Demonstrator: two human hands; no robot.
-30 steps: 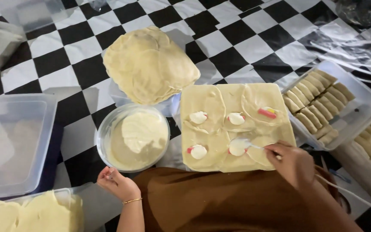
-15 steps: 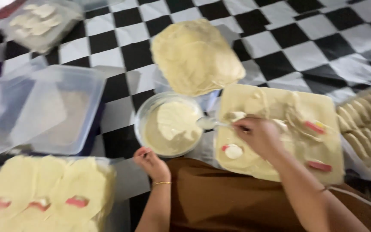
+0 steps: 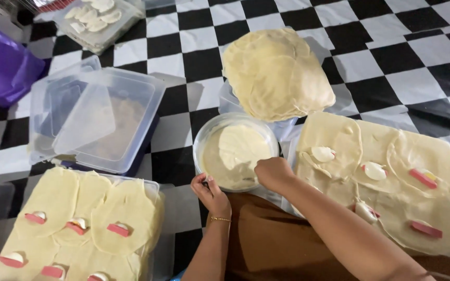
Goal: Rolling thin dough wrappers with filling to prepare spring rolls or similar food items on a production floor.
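On the checkered floor (image 3: 183,57), the bowl of cream (image 3: 235,151) sits directly ahead; right hand (image 3: 273,174), fisted, dips at its near rim, its contents hidden; left hand (image 3: 212,195) pinches the bowl's near-left edge.

A round clear bowl (image 3: 235,152) sits upright on the checkered floor, half filled with pale cream filling heaped toward its far side. It lies between a stack of thin wrappers and a wrapper-covered tray.

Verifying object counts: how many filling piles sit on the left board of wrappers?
6 filling piles on the left board: three in the upper row, three along the bottom. The frame edge may hide more.
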